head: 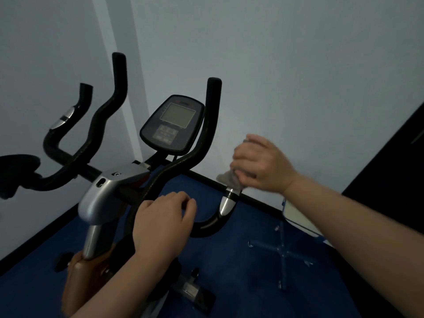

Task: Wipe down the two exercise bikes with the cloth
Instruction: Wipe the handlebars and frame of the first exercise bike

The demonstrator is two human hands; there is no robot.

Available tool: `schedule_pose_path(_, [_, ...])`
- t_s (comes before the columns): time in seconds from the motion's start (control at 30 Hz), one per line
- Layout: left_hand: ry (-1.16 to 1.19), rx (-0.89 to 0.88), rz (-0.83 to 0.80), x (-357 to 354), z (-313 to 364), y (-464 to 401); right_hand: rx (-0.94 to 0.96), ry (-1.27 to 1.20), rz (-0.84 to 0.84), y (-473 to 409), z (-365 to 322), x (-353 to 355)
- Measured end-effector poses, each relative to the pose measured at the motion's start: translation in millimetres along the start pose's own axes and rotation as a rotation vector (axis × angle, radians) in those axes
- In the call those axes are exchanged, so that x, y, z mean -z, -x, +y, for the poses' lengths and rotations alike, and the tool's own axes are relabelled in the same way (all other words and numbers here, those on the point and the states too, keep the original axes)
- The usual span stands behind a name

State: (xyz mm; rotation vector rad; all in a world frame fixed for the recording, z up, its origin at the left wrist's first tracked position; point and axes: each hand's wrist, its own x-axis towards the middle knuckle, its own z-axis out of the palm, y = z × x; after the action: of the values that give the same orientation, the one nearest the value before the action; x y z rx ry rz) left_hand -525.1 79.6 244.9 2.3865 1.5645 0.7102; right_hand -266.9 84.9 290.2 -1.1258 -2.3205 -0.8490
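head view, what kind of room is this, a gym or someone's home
Probably a small gym or home workout room. An exercise bike with a console stands on blue floor in a bare corner; the right hand wipes its handlebar with a cloth.

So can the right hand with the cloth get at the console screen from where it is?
Probably yes. The right hand holds the cloth just right of the console screen; only the upright right handlebar stands between, and it can go around that.
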Motion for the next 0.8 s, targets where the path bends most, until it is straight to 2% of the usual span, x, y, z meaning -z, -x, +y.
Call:
schedule_pose_path(0.07, [0.006,0.009,0.013,0,1,0,-0.072,0.059,0.006,-10,19,1])
schedule_pose_path(0.2, [0.003,0.025,0.021,-1,0,-1,-0.818,-0.246,0.349,-11,-41,-29])
schedule_pose_path(0.23, [0.000,0.025,0.020,-1,0,-1,-0.920,-0.318,0.392,-11,-53,-33])
schedule_pose_path(0.33, [-0.018,0.016,0.021,-2,1,-1,-0.976,-0.327,0.348,-20,-42,-26])
schedule_pose_path(0.4, [-0.019,0.020,0.035,-2,1,-2,-1.128,-0.436,0.364,-36,-24,-13])
schedule_pose_path(0.5, [-0.008,0.036,0.038,-4,1,-1,-1.413,-0.607,0.571,-42,-26,-12])
schedule_pose_path(0.6, [-0.019,0.041,0.055,-3,2,-3,-1.677,-0.745,0.761,-24,-92,-36])
schedule_pose_path(0.67, [-0.027,0.038,0.043,-4,2,-2,-1.734,-0.920,0.781,-15,-139,-43])
schedule_pose_path(0.7, [-0.031,0.035,0.044,-3,2,-2,-1.731,-0.934,0.750,-15,-139,-43])
schedule_pose_path(0.8, [-0.043,0.030,0.022,-3,2,-3,-1.676,-0.806,0.701,-25,-91,-36])
